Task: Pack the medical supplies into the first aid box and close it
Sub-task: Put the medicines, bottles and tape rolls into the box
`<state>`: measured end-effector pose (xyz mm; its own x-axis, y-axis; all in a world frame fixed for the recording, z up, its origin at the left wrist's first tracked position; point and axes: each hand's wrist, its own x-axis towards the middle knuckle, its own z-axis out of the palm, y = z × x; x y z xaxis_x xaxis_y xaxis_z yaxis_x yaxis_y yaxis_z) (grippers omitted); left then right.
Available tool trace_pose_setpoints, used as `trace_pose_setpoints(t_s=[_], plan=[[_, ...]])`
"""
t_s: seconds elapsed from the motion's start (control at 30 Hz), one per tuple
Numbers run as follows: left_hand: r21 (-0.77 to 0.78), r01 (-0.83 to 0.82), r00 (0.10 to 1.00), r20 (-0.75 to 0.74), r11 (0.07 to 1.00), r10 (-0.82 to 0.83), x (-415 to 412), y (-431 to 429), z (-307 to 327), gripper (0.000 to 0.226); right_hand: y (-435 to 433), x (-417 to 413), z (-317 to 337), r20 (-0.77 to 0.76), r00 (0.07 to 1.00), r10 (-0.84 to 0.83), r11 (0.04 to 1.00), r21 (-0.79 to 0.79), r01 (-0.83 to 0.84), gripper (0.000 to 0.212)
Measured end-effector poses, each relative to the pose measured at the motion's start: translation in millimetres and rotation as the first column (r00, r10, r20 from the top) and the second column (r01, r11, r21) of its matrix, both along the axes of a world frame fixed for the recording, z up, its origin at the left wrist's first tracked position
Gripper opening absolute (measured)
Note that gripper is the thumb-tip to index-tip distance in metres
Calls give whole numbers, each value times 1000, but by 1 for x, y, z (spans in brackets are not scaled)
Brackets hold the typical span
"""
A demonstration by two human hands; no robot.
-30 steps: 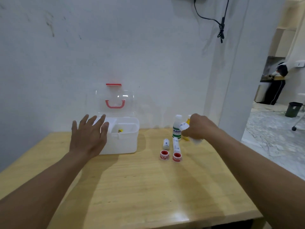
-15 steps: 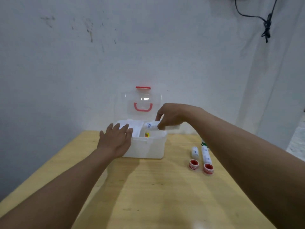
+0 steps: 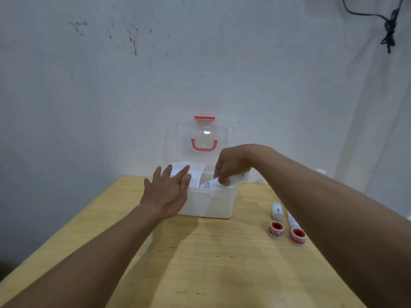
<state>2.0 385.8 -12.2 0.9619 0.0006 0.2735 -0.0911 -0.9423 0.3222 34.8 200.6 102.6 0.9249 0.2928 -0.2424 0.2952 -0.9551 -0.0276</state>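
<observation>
Table [image 3: 200, 263]: tube [image 3: 213, 184] in right hand [image 3: 233, 165]

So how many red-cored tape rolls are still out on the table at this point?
2. Both sit right of the first aid box: one tape roll nearer the box, the other tape roll beside the right forearm. That arm may be hiding more supplies behind it.

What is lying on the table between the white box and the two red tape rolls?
Nothing: the head view shows bare table between the box and the rolls.
</observation>
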Motion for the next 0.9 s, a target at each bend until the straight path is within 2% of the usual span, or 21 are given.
trace_pose_setpoints(t_s=[0.3,0.47,0.57,0.8,0.9], plan=[[-49,9,1000,20,999,-8,-2,0,-1,55,13,9,-12,-22,998,58,992,116,-56,39],[-39,6,999,31,999,-5,-1,0,-2,55,13,17,-27,-87,996,22,910,414,16,31],[-35,4,999,36,999,-3,-1,0,-2,55,11,16,-30,-82,997,-11,872,487,50,24],[-34,6,998,55,999,-4,1,2,-5,55,-1,10,-18,10,996,-88,801,595,65,29],[67,-47,996,76,997,42,2,3,-3,56,-15,2,-10,79,989,-125,780,624,49,29]])
